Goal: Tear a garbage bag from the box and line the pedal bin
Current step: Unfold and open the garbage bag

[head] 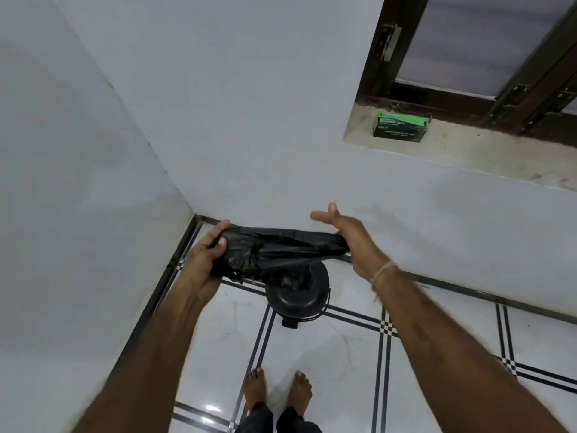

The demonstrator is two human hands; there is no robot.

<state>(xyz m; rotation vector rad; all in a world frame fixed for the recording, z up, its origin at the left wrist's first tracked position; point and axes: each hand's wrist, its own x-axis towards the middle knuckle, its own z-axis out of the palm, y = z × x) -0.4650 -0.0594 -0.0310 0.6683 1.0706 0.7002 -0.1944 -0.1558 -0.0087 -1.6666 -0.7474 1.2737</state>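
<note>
You stand barefoot on a white tiled floor [343, 364] with thin black grid lines, facing a corner where two pale walls meet. The pedal bin [299, 295], small, round and black, sits on the floor near that corner, just ahead of your feet [278, 392], with its pedal pointing toward you.

To the left of the bin and above it, your left hand [207, 256] is closed around one end of a black garbage bag [281, 248]. The thumb presses on top of the crumpled plastic and the fingers curl underneath, so this end is bunched in your grip.

The bag stretches sideways between your two hands, directly over the bin and covering its far edge from view. A loose fold of the plastic hangs down from the middle and reaches the bin's top; whether it goes inside the bin cannot be told.

To the right of the bin and above it, your right hand [346, 235] is spread open, fingers extended and pointing left toward the wall. The other end of the bag is caught at the heel of this palm, near the thumb side, rather than held by curled fingers. A pale thread band [382, 271] circles this wrist.

Farther right and well above the bin, a green and black box of garbage bags [400, 127] rests on a stone window ledge [468, 151], just below a dark wooden window frame [437, 85].
</note>
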